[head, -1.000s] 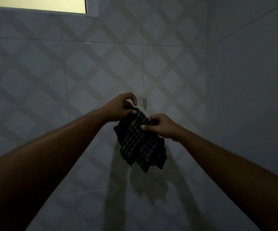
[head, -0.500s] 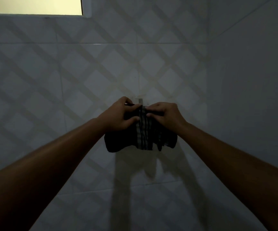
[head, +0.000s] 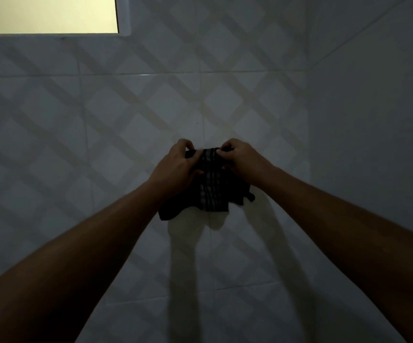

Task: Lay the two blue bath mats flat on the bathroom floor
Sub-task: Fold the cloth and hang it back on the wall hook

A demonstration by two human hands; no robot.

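A dim tiled wall (head: 101, 149), patterned with a pale diagonal lattice, carries a dark checked cloth (head: 210, 191) that hangs against it near the corner, its top edge pinched by the left hand (head: 178, 167) and the right hand (head: 244, 160)

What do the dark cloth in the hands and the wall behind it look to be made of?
Dark cloth: seems a thin woven fabric, matte, with pale check stripes; it bunches and droops limply. Wall: looks like glazed ceramic tile, with grout lines, a printed diamond lattice and faint sheen.
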